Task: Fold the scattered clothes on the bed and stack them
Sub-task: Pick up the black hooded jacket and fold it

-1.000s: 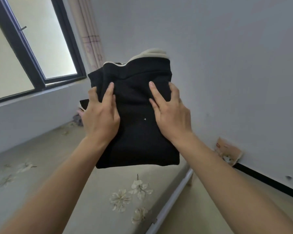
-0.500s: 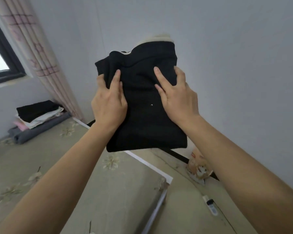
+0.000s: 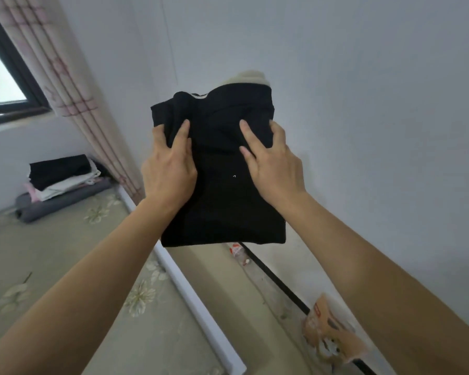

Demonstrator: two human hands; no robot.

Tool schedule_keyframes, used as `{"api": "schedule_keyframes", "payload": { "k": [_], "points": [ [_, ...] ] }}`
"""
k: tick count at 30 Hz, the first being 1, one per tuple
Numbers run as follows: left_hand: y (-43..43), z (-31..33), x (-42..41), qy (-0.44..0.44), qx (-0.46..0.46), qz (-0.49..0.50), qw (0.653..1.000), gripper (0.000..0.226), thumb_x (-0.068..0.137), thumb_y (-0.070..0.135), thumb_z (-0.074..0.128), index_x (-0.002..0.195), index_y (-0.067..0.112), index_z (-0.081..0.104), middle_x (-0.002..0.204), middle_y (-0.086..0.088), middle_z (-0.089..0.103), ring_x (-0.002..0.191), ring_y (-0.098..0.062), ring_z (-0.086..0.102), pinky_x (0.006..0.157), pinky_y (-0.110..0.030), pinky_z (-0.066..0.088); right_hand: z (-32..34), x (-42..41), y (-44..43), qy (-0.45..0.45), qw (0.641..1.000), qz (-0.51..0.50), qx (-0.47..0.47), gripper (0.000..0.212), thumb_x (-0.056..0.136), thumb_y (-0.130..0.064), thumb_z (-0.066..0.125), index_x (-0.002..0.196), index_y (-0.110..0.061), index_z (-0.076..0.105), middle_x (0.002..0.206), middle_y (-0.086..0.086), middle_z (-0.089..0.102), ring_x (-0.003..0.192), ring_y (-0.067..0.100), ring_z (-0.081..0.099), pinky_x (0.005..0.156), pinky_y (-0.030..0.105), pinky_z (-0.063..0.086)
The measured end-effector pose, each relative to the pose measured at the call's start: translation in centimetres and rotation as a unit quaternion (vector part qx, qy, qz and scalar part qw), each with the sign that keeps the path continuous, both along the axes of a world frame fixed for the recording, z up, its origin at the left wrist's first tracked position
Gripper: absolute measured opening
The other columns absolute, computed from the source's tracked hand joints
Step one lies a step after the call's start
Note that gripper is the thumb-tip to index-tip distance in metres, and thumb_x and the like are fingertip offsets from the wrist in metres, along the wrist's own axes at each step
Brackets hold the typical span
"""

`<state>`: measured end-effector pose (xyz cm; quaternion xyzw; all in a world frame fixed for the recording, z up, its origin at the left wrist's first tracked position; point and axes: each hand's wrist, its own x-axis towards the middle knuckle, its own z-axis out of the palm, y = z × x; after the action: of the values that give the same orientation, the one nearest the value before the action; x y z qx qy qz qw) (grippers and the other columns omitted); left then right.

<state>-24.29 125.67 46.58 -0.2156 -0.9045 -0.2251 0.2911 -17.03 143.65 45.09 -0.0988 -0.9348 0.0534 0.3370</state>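
Note:
A folded black garment (image 3: 220, 207) with a cream layer showing at its top edge is held up in the air in front of the wall. My left hand (image 3: 169, 171) grips its left side, fingers on top and bunching the cloth. My right hand (image 3: 274, 169) grips its right side, fingers spread over the top face. Both thumbs are hidden under the cloth. A stack of folded clothes (image 3: 63, 174), black on top of white and pink pieces, lies on a grey roll at the far corner of the bed (image 3: 65, 266).
The bed's white frame edge (image 3: 190, 290) runs diagonally below the garment. A striped curtain (image 3: 65, 85) hangs by the window (image 3: 0, 77). A tan paper bag (image 3: 333, 336) and small litter (image 3: 237, 251) lie on the floor strip along the wall.
The view has swung away from the window toward the bed's corner, bringing the stack into sight. Both hands still hold the black garment, now slightly lower in view.

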Motion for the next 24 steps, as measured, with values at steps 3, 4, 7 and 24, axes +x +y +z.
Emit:
{"api": "schedule_keyframes", "payload": {
  "k": [3, 4, 7, 24],
  "points": [
    [0.6, -0.2, -3.0, -0.018, -0.001, 0.06, 0.998, 0.045, 0.107, 0.035, 0.033, 0.151, 0.027, 0.034, 0.149, -0.018, 0.03, 0.105, -0.041, 0.056, 0.084, -0.052, 0.049, -0.4, -5.3, 1.5, -0.011, 0.998, 0.058, -0.007, 0.053, 0.106, -0.047, 0.036, 0.157, -0.037, 0.024, 0.156, 0.021, 0.03, 0.106, 0.028, 0.064, 0.072, 0.032, 0.054],
    [0.5, -0.4, -4.3, -0.023, 0.002, 0.084, 0.996, 0.045, 0.107, 0.034, 0.033, 0.151, 0.027, 0.034, 0.149, -0.018, 0.03, 0.106, -0.041, 0.056, 0.085, -0.053, 0.049, -0.5, -7.5, 1.6, -0.018, 0.996, 0.084, -0.015, 0.054, 0.106, -0.049, 0.035, 0.157, -0.037, 0.024, 0.156, 0.02, 0.03, 0.107, 0.028, 0.064, 0.072, 0.032, 0.054],
    [-0.5, -1.6, -8.9, -0.027, 0.015, 0.153, 0.988, 0.045, 0.107, 0.033, 0.033, 0.151, 0.026, 0.036, 0.148, -0.019, 0.031, 0.106, -0.042, 0.056, 0.085, -0.054, 0.048, -1.2, -14.2, 1.3, -0.044, 0.987, 0.155, -0.03, 0.057, 0.104, -0.055, 0.036, 0.157, -0.04, 0.021, 0.157, 0.018, 0.027, 0.116, 0.03, 0.06, 0.078, 0.034, 0.054],
    [-4.2, -6.5, -37.7, -0.058, 0.07, 0.301, 0.949, 0.043, 0.106, 0.027, 0.04, 0.148, 0.02, 0.043, 0.147, -0.019, 0.035, 0.105, -0.041, 0.059, 0.08, -0.049, 0.052, -4.9, -50.0, -3.5, -0.118, 0.938, 0.324, -0.046, 0.063, 0.1, -0.062, 0.036, 0.156, -0.046, 0.013, 0.161, 0.01, 0.019, 0.126, 0.025, 0.054, 0.085, 0.031, 0.052]
  ]
}}
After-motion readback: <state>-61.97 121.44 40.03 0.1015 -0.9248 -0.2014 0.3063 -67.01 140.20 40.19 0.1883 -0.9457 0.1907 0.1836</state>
